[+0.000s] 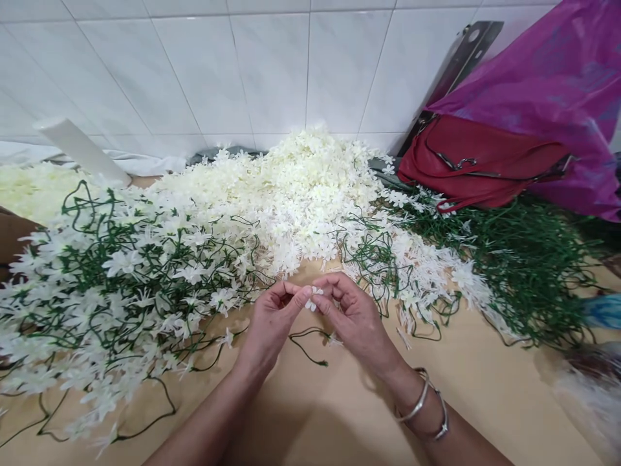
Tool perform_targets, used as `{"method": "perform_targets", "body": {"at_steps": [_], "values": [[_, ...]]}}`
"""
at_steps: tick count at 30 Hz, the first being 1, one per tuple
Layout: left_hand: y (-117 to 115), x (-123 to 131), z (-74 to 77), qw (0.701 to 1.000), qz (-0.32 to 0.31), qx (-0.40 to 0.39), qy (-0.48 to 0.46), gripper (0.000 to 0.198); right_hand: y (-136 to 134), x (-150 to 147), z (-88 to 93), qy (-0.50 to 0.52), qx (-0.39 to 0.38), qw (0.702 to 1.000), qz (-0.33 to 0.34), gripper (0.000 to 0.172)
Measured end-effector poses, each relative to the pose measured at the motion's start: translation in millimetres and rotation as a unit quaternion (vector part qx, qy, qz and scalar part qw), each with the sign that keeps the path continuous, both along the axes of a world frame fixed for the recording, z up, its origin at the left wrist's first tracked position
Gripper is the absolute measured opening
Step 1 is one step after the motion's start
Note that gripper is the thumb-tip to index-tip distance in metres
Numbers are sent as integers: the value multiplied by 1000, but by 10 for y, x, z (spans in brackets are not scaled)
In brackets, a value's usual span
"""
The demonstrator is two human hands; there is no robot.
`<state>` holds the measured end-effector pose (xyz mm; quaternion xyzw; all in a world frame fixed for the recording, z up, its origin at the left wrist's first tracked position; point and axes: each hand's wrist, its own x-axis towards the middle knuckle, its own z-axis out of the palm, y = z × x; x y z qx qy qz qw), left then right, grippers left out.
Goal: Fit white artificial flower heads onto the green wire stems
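Note:
Between the fingertips of my left hand (pixel 276 317) and my right hand (pixel 354 317) is a small white artificial flower (pixel 314 299). Both hands pinch it, with thumbs and forefingers meeting at its petals. Just below them a green stem (pixel 309 349) lies curved on the tabletop (pixel 310 408). Beyond my hands rises a heap of loose white petals (pixel 310 194). To the left, a large pile of white flowers on green stems (pixel 140 278) spreads toward me. My fingers cover part of the held flower.
Green stems (pixel 528 272) are piled at the right, below a red handbag (pixel 480 158) and a purple plastic bag (pixel 553 84). White stamen pieces (pixel 427 272) lie beside them. A tiled wall (pixel 272 71) closes off the back. Clear plastic (pixel 592 388) sits at the right edge.

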<state>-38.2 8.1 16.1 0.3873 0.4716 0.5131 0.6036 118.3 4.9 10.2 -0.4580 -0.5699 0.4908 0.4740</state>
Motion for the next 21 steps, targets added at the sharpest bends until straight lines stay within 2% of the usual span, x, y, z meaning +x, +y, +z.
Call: {"method": "perform_targets", "body": {"at_steps": [9, 14, 18, 21], "values": [[-56, -104, 96, 999, -47, 24, 11, 28, 31, 30, -1, 75, -24, 997, 16, 15], [-70, -92, 50, 998, -40, 29, 24, 22, 24, 30, 10, 28, 11, 999, 10, 8], [-96, -79, -5, 992, -19, 87, 92, 15, 17, 39, 31, -13, 15, 1000, -6, 8], [-127, -86, 14, 973, -12, 145, 178, 12, 12, 49, 56, -38, 29, 999, -23, 7]]}}
